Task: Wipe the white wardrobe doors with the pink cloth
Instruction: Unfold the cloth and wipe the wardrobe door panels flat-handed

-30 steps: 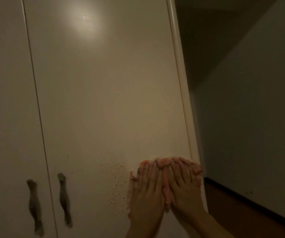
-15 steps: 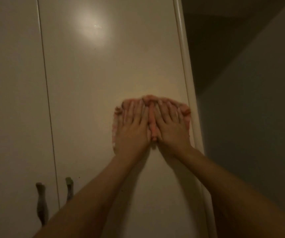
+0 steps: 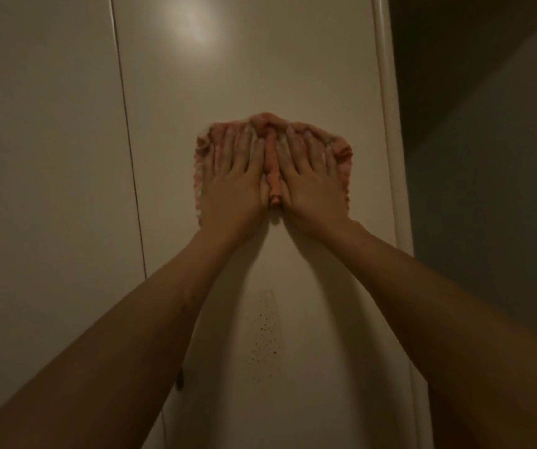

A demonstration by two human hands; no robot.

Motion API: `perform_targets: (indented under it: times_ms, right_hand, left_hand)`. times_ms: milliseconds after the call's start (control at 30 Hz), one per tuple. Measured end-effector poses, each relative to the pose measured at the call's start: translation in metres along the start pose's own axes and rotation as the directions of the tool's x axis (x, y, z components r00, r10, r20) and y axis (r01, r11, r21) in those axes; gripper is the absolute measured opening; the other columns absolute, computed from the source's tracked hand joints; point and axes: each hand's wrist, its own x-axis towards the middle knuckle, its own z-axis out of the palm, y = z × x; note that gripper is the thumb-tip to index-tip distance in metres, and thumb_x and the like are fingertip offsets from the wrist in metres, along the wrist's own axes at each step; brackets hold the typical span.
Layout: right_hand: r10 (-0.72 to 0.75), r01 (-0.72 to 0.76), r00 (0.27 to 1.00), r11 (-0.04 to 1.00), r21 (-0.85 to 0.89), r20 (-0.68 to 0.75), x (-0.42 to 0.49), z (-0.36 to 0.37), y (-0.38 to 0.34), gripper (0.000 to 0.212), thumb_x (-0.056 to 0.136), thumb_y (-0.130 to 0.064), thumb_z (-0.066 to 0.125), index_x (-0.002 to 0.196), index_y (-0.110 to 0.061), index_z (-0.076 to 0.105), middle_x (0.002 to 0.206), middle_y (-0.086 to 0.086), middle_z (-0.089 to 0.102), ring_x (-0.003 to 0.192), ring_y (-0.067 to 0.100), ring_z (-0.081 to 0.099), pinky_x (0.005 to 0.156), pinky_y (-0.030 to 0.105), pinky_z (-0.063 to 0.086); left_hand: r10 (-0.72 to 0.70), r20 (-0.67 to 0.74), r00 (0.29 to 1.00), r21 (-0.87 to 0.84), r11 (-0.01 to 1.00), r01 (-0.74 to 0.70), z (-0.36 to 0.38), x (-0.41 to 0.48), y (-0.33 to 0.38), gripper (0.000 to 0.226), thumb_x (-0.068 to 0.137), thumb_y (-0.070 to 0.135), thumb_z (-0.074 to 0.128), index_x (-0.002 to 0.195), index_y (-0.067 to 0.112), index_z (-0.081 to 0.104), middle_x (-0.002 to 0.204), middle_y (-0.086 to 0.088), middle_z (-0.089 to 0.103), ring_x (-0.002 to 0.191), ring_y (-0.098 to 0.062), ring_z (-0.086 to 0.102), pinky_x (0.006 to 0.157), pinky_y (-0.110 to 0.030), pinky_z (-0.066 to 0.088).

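The pink cloth (image 3: 343, 153) is spread flat against the right white wardrobe door (image 3: 251, 66), a ridge of it bunched up between my hands. My left hand (image 3: 233, 179) and my right hand (image 3: 312, 179) lie side by side on the cloth, palms flat, fingers pointing up, pressing it to the door. Most of the cloth is hidden under the hands. Below them a patch of small dark specks (image 3: 265, 328) marks the door. The left door (image 3: 43, 157) lies beyond a thin vertical gap.
The wardrobe's rounded right edge (image 3: 390, 140) runs just right of the cloth. Beyond it is a dim grey wall (image 3: 494, 157). A dark door handle tip (image 3: 180, 380) peeks out beside my left forearm. The room is dimly lit, with a light glare high on the door.
Both hands have slid the cloth upward along the right door, from low beside the specks to well above them. The view has tilted up, and the handles have dropped out of sight.
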Motion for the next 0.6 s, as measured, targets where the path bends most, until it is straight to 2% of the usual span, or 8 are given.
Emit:
perform_targets:
  times_ms: [133,233,333,400,500,600]
  right_hand:
    - [-0.033,0.033,0.999,0.999,-0.032,0.01,-0.048,0.016,-0.017,0.067,0.099,-0.045,0.037,0.157,-0.025,0.01,0.164,0.001,0.004,0.15,0.028,0.001,0.12,0.046,-0.001]
    - [-0.06,0.06,0.998,0.998,-0.011,0.033,-0.089,0.028,-0.027,0.068,0.099,-0.043,0.042,0.156,-0.024,0.011,0.162,-0.001,-0.001,0.15,0.027,-0.003,0.12,0.044,-0.005]
    - [-0.075,0.077,0.996,0.996,-0.034,0.048,-0.129,0.041,-0.037,0.067,0.096,-0.041,0.041,0.156,-0.021,0.017,0.162,0.001,0.003,0.15,0.028,-0.001,0.12,0.046,-0.004]
    - [-0.086,0.09,0.994,0.995,-0.05,0.072,-0.155,0.05,-0.042,0.067,0.094,-0.042,0.037,0.155,-0.022,0.021,0.162,0.003,0.009,0.15,0.03,0.004,0.12,0.049,0.001]
    - [-0.124,0.13,0.99,0.989,-0.077,0.07,-0.193,0.063,-0.046,0.068,0.091,-0.041,0.042,0.154,-0.022,0.022,0.161,0.005,0.016,0.148,0.033,0.013,0.119,0.051,0.009]
    - [-0.174,0.176,0.984,0.981,-0.083,0.037,-0.229,0.073,-0.049,0.067,0.089,-0.039,0.043,0.151,-0.019,0.028,0.161,0.005,0.018,0.148,0.033,0.013,0.12,0.05,0.005]
  left_hand:
    - [-0.042,0.051,0.998,-0.009,0.999,0.043,0.004,-0.06,-0.001,0.062,0.098,0.042,0.021,0.154,0.021,0.006,0.163,-0.003,0.002,0.149,-0.022,-0.006,0.12,-0.043,-0.002]
    - [-0.081,0.106,0.991,-0.031,0.996,0.085,0.01,-0.105,0.003,0.063,0.098,0.046,0.014,0.153,0.023,-0.006,0.162,-0.004,-0.009,0.148,-0.021,-0.015,0.12,-0.042,-0.007]
    - [-0.119,0.154,0.981,-0.007,0.993,0.122,0.017,-0.146,0.011,0.064,0.097,0.047,0.011,0.154,0.019,0.003,0.162,-0.007,-0.002,0.149,-0.025,-0.009,0.119,-0.046,0.0]
    - [-0.129,0.17,0.977,0.003,0.991,0.13,0.022,-0.174,0.019,0.064,0.096,0.042,0.021,0.154,0.017,0.011,0.162,-0.009,0.005,0.149,-0.027,-0.003,0.118,-0.048,0.005]
    - [-0.114,0.206,0.972,0.034,0.993,0.109,0.032,-0.214,0.027,0.069,0.091,0.035,0.039,0.153,0.014,0.017,0.162,-0.01,0.009,0.149,-0.029,-0.001,0.119,-0.049,0.005]
    - [-0.108,0.252,0.962,0.042,0.994,0.1,0.039,-0.249,0.033,0.067,0.088,0.033,0.036,0.15,0.011,0.026,0.16,-0.012,0.016,0.149,-0.032,0.006,0.117,-0.05,0.01]
